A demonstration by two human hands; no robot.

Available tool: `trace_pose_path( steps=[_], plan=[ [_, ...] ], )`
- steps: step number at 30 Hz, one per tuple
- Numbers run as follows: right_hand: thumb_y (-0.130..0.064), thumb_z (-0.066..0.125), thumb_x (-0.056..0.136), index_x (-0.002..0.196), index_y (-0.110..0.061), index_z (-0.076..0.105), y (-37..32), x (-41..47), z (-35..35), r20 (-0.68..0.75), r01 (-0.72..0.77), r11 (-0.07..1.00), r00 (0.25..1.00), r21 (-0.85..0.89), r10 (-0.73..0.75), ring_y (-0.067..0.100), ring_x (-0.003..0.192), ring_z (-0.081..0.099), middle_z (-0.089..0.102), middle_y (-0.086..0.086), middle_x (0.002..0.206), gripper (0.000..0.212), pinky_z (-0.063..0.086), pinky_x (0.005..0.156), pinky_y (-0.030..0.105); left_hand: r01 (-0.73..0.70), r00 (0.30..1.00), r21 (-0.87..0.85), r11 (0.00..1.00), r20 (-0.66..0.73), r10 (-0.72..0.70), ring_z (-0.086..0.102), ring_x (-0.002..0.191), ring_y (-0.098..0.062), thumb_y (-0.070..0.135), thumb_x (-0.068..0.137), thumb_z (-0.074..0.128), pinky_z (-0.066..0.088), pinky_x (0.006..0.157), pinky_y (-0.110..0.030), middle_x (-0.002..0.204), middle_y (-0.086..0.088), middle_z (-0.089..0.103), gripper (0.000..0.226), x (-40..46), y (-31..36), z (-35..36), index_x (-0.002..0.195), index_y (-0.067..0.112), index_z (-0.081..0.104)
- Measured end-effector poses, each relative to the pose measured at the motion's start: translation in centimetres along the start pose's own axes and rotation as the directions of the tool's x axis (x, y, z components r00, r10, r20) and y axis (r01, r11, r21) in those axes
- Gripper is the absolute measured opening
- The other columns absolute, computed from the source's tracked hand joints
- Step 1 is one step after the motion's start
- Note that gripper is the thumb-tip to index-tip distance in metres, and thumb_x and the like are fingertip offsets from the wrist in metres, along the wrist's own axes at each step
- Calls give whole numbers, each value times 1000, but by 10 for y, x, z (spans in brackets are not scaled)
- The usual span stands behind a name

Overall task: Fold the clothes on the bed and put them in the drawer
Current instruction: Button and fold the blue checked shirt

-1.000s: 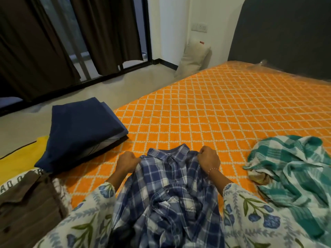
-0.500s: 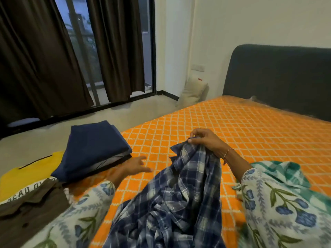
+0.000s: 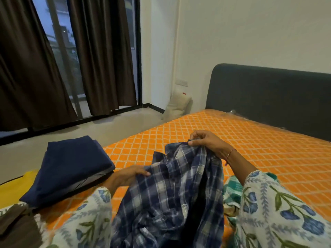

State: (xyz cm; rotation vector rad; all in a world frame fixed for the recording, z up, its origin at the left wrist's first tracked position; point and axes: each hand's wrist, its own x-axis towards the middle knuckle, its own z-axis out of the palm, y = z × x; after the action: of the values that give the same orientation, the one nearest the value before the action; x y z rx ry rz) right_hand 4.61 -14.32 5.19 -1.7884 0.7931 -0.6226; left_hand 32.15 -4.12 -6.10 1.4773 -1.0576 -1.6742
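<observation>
Both hands hold the shirt (image 3: 172,190) over the bed (image 3: 250,149); right hand (image 3: 206,142) fingers pinch its top; left hand (image 3: 129,176) grips its side.

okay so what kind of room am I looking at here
Most likely a bedroom: a bed with an orange patterned cover, a dark padded headboard, and brown curtains over a tall window.
</observation>
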Motion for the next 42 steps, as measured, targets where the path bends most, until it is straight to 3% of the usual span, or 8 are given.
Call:
trace_pose_path(
  steps=[3, 5, 10, 16, 20, 25, 34, 42],
  plan=[
    [-9, 72, 81, 93, -5, 67, -2, 5, -13, 56, -136, 978, 988, -155, 147, 19, 81, 65, 69, 10, 90, 14, 53, 72, 24, -99, 949, 336, 937, -251, 190, 64, 81, -27, 1, 81, 68, 54, 74, -31, 96, -21, 66, 20, -17, 39, -35, 100, -1, 64],
    [-15, 76, 79, 103, -4, 69, -7, 14, -16, 27, -185, 899, 977, -398, 213, 22, 90, 63, 68, 10, 97, 27, 50, 74, 24, -1, 866, 735, 678, -339, 368, 58, 79, -26, 13, 76, 77, 45, 64, -28, 79, -11, 60, 20, -29, 69, -46, 76, 11, 58],
    [-27, 62, 89, 89, -6, 70, -32, 37, -9, -503, -313, 648, 855, -694, -126, 30, 80, 59, 66, 14, 87, 22, 36, 57, 27, 316, 649, 931, 183, -352, 674, 59, 96, -29, 29, 86, 64, 42, 71, -34, 90, -6, 57, 12, -65, 152, -27, 89, 18, 60],
    [-17, 53, 89, 99, -11, 71, -81, 24, -22, -687, -258, 698, 574, -668, -445, 41, 96, 59, 69, 19, 97, 22, 49, 73, 41, 464, 377, 855, 232, -427, 822, 63, 90, -33, 5, 88, 50, 40, 66, -35, 98, -12, 65, 22, -97, 202, -24, 98, 9, 70],
    [-17, 53, 93, 109, -10, 71, -97, 17, -28, -735, -271, 749, 552, -605, -394, 41, 105, 55, 68, 20, 105, 25, 42, 91, 46, 6, 522, 831, 556, -477, 707, 63, 83, -24, 12, 94, 50, 48, 77, -36, 86, -7, 68, 23, -104, 211, -30, 91, 12, 73],
    [-3, 47, 94, 114, 1, 66, -102, 12, -23, -778, -82, 948, 596, -307, -200, 40, 112, 55, 64, 23, 117, 28, 43, 95, 42, -392, 429, 655, 646, -491, 758, 47, 74, -19, -7, 89, 42, 36, 57, -25, 78, -3, 52, 29, -104, 187, -9, 79, 20, 49],
    [-3, 45, 95, 112, 1, 67, -100, 1, -17, -792, -9, 957, 564, -288, -233, 38, 109, 57, 65, 22, 114, 28, 43, 89, 37, -9, 521, 880, 475, -401, 754, 62, 94, -19, 42, 79, 71, 52, 76, -36, 97, -2, 67, 22, -100, 163, 7, 77, 22, 65],
    [-4, 47, 94, 111, -1, 68, -100, -5, -12, -751, 18, 943, 600, -331, -276, 34, 108, 59, 67, 18, 113, 27, 44, 93, 35, 61, 689, 943, 326, -276, 670, 57, 76, -14, 32, 84, 68, 45, 67, -28, 78, 5, 61, 16, -105, 162, 20, 86, 16, 74]
  ],
)
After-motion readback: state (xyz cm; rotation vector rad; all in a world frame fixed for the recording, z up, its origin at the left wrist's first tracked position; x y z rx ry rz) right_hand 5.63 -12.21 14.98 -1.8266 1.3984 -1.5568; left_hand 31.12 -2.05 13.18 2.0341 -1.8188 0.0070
